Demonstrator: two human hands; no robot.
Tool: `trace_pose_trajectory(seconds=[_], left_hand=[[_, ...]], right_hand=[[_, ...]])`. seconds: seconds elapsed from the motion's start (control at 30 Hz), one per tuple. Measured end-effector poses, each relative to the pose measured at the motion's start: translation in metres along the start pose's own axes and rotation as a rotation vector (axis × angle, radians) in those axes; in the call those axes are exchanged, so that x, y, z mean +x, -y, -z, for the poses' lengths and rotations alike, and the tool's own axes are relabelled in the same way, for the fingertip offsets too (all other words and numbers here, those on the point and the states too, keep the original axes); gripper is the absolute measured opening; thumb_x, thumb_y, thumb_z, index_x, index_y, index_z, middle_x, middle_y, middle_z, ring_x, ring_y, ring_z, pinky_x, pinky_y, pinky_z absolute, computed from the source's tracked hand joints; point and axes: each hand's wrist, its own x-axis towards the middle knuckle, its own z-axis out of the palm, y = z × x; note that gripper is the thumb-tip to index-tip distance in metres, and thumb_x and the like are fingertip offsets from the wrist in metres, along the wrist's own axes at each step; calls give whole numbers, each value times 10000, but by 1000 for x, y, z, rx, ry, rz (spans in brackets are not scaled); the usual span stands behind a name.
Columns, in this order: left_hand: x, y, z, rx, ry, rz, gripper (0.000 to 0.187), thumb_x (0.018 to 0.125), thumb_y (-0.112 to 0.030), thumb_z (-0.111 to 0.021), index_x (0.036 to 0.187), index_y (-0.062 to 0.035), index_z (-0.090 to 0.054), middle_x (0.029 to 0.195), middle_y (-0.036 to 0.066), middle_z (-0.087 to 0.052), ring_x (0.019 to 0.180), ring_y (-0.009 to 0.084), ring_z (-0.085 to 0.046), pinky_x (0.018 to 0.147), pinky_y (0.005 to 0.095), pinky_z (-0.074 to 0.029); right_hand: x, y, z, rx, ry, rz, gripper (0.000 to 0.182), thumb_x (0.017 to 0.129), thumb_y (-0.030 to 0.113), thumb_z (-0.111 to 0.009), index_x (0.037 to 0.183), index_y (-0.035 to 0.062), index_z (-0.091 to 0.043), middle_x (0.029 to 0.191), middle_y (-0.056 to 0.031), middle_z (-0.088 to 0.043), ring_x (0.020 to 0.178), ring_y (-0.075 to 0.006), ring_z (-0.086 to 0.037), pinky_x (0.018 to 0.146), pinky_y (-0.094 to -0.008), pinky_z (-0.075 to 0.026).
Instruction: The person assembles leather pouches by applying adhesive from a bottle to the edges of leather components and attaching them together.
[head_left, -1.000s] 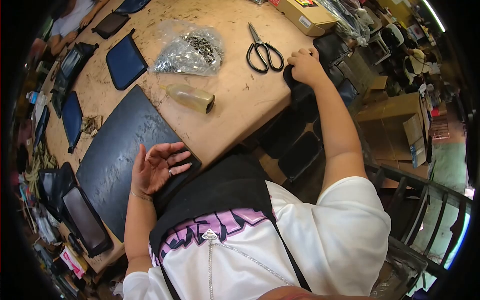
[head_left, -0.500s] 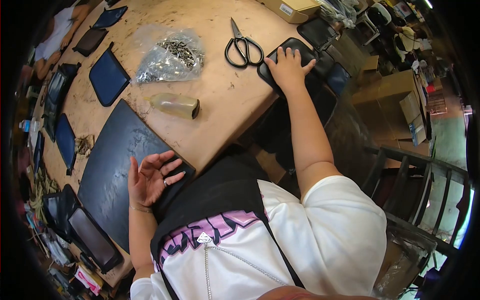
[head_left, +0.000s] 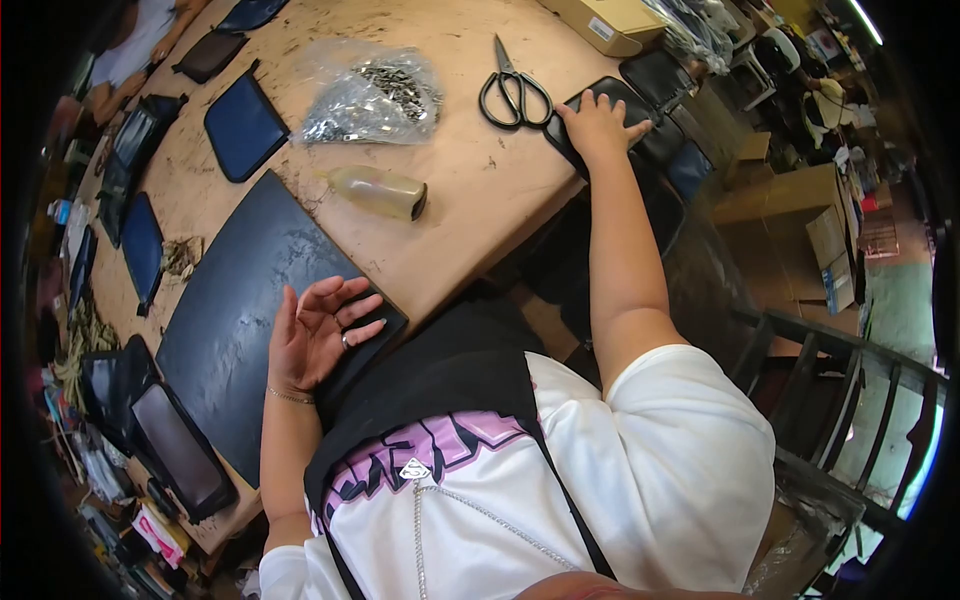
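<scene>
My left hand [head_left: 322,332] lies palm up with its fingers loosely curled and apart, holding nothing. It is over the near edge of a large dark board [head_left: 250,290] on the table. My right hand [head_left: 603,128] is spread flat, palm down, on a black padded leather-like piece [head_left: 567,138] at the table's corner. Just left of that hand are black-handled scissors [head_left: 517,98], blades pointing away. Between my hands a yellowish squeeze bottle [head_left: 378,192] lies on its side. Behind it sits a clear plastic bag [head_left: 345,105] of small metal parts.
Blue and black flat pieces, such as a blue panel [head_left: 247,125], lie along the table's left side. A cardboard box [head_left: 600,25] sits at the far edge. Another person's arm [head_left: 180,28] rests at the far left. A dark slatted rack [head_left: 850,390] stands at the right.
The view has shifted slightly, so the table and its things appear farther right and higher. Both hands keep nearly the same pose and place on the things beneath them.
</scene>
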Motion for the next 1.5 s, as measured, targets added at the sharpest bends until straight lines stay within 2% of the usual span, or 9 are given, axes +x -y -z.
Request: trace_pose_trajectory(seconds=[0.2,0.4,0.53,0.63,0.87,1.07,1.3,1.4,1.5], left_hand=[[0,0,3,28,10,7,636,1028,-581,-304,1346,-87,-545,1413,202,-496,1308,390,-489,1058,581,-420],[1,-14,-13,144,-78,44,548,1042,-489,-377,1344,-55,-521,1331,153,-565,1210,301,-574,1023,449,-472],[36,-74,5,954,-375,-179,366,1021,-352,-535,1225,-64,-631,1150,33,-647,1067,140,-607,912,295,-489],[78,-121,48,1945,-591,-626,369,929,-230,-641,1260,-72,-607,1266,115,-623,1196,305,-579,992,388,-463],[136,-152,75,2073,-1047,-356,411,884,-318,-640,1231,-97,-632,1243,146,-622,1222,313,-555,982,415,-488],[149,-179,109,2540,-867,-417,195,894,-241,-571,942,-87,-681,910,125,-709,840,322,-693,767,458,-549],[26,-94,-43,1889,-420,-15,329,925,-374,-576,915,-71,-703,873,172,-701,852,371,-670,782,459,-531],[4,-91,-17,1881,-532,-493,349,952,-405,-552,935,-94,-709,926,155,-704,887,369,-659,791,459,-523],[-8,-157,55,2113,-1339,-746,387,922,-460,-593,1034,-108,-706,1111,142,-674,973,377,-644,822,441,-546]], right_hand=[[5,2,4,-27,56,-4,698,965,572,-440,1499,125,-391,1585,-130,-314,1495,-354,-183,1105,-750,-24],[-13,11,-16,230,-291,157,646,976,523,-462,1492,139,-399,1573,-171,-309,1469,-401,-217,1108,-714,-112],[-82,57,-5,604,-613,820,551,955,396,-591,1429,134,-489,1471,-155,-453,1392,-391,-360,1143,-553,-237],[-144,95,-23,776,-396,1085,576,878,304,-702,1399,139,-519,1412,-148,-500,1338,-387,-419,1126,-488,-286],[-165,118,-22,616,-225,1050,737,805,312,-763,1456,205,-436,1505,-141,-381,1371,-350,-372,1117,-496,-291],[-161,118,-29,673,-223,1031,679,821,270,-744,1434,191,-463,1414,-146,-485,1304,-355,-446,1098,-484,-314],[-155,120,-32,721,-174,1034,625,832,234,-730,1407,172,-493,1359,-156,-530,1262,-353,-483,1075,-484,-337],[-159,122,-31,691,-219,1038,648,815,228,-752,1406,167,-494,1348,-157,-539,1243,-349,-503,1054,-477,-366],[-160,121,-27,751,-218,1040,650,798,236,-776,1386,149,-513,1353,-157,-539,1232,-341,-517,1033,-459,-392]])
